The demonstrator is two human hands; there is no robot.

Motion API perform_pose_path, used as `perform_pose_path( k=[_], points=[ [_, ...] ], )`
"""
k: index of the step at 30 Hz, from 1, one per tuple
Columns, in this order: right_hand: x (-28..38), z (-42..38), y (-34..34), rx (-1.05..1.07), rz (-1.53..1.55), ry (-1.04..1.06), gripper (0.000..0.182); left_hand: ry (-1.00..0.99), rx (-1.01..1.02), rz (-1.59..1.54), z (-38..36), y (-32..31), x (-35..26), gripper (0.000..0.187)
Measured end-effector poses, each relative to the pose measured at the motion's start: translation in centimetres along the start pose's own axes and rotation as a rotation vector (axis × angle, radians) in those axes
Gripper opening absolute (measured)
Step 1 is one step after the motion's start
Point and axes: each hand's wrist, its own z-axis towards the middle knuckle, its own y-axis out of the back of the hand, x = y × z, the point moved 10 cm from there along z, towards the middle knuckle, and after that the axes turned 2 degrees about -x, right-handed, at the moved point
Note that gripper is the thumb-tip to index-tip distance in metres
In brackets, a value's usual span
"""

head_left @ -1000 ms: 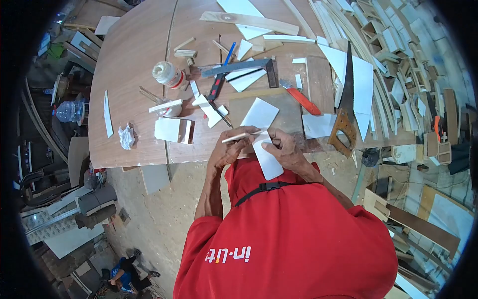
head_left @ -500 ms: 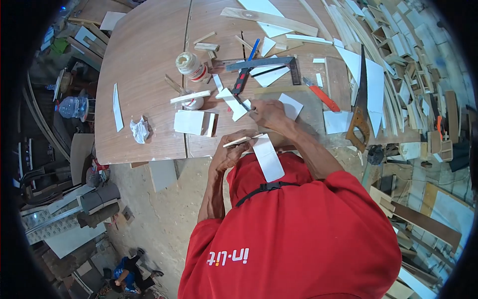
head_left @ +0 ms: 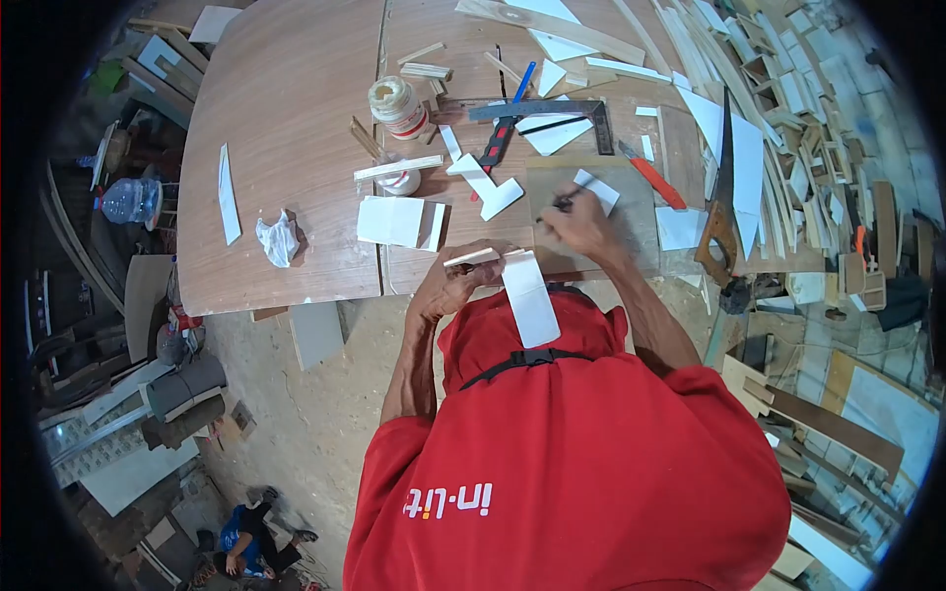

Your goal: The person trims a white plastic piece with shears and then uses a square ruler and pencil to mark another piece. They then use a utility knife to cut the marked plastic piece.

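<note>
My left hand (head_left: 451, 288) is closed at the table's front edge around small wood pieces. One is a short, pale wooden strip (head_left: 471, 258); beside it a white-faced rectangular panel (head_left: 530, 300) hangs down over my red clothing. My right hand (head_left: 583, 225) is over the right part of the table, fingers curled round a small dark tool (head_left: 565, 203) whose kind I cannot make out. Just beyond that hand lies a white rectangular piece (head_left: 598, 189). To its left are white offcuts (head_left: 503, 199) on the tabletop.
An open glue jar (head_left: 398, 106) stands behind a white block (head_left: 390, 221). Farther right are a try square (head_left: 542, 110), an orange utility knife (head_left: 655, 182) and a handsaw (head_left: 717, 241). Crumpled tissue (head_left: 279, 239) lies left. Timber scraps crowd the right side; a person (head_left: 246, 542) is on the floor behind.
My right hand has moved right, away from the white offcuts, carrying the dark tool toward the white rectangular piece. My left hand keeps hold of its wood pieces. The whole view has shifted slightly.
</note>
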Motion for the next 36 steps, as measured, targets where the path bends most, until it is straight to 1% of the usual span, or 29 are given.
perform_pose_path(
  k=[1,2,3,5,7,9,11,12,15,16,17,18,19,21,28,30,31,33,36],
  points=[
    [-0.4,-1.9,0.9,-0.091,0.342,-0.014,0.023,0.002,0.01,0.0,0.3,0.0,0.0,0.032],
    [-0.8,-3.7,1.6,-0.186,0.683,-0.026,0.022,0.02,0.019,0.065,0.7,0.0,0.2,0.032],
    [-0.4,-5.3,1.7,-0.197,0.683,-0.03,0.022,0.035,0.028,0.131,1.1,-0.1,0.4,0.033],
    [-1.2,-8.2,-0.3,-0.121,0.988,-0.281,0.022,0.035,0.051,0.176,1.5,-0.7,-0.8,0.033],
    [-0.4,-9.6,-0.6,-0.157,0.961,-0.276,0.023,0.029,0.078,0.226,2.1,-1.4,-1.7,0.034],
    [-0.6,-10.0,-0.8,-0.197,0.935,-0.272,0.024,-0.081,0.146,0.296,2.8,-2.5,-3.2,0.034],
    [-0.3,-9.4,-0.7,-0.237,0.627,-0.077,0.027,-0.123,0.188,0.34,3.6,-3.0,-3.2,0.033],
    [-0.5,-9.3,-0.6,-0.25,0.614,-0.08,0.029,-0.129,0.186,0.329,3.7,-3.2,-3.4,0.033],
    [-0.2,-9.4,0.6,-0.314,0.631,-0.037,0.029,-0.186,0.179,0.316,4.1,-3.6,-4.6,0.032],
    [-0.2,-9.3,0.8,-0.322,0.63,-0.032,0.029,-0.166,0.164,0.235,4.2,-3.5,-4.4,0.032],
    [-0.4,-9.1,0.8,-0.34,0.671,-0.037,0.028,-0.145,0.148,0.155,4.5,-3.3,-4.1,0.031],
    [-0.3,-9.0,1.0,-0.357,0.712,-0.043,0.028,-0.118,0.126,0.185,4.7,-3.1,-4.0,0.03],
    [0.0,-8.9,1.4,-0.36,0.711,-0.038,0.028,-0.123,0.126,0.187,4.8,-3.1,-4.3,0.03],
    [0.0,-8.9,1.8,-0.353,0.795,-0.095,0.029,-0.175,0.102,0.099,4.9,-3.2,-5.6,0.029],
    [0.9,-8.1,3.6,-0.4,0.839,-0.02,0.03,-0.206,0.044,0.135,5.0,-3.2,-8.5,0.028],
    [1.2,-8.2,3.9,-0.398,0.835,-0.008,0.028,-0.143,0.008,0.167,4.9,-3.1,-8.4,0.028],
    [1.4,-8.3,4.2,-0.4,0.835,-0.007,0.028,-0.145,0.009,0.168,5.0,-3.1,-8.4,0.028],
    [1.9,-8.7,4.7,-0.4,0.819,-0.014,0.026,-0.209,0.037,0.224,5.0,-3.5,-9.0,0.028],
    [2.0,-9.1,4.9,-0.408,0.849,-0.028,0.026,-0.226,0.046,0.197,5.0,-3.8,-9.2,0.029]
  ],
)
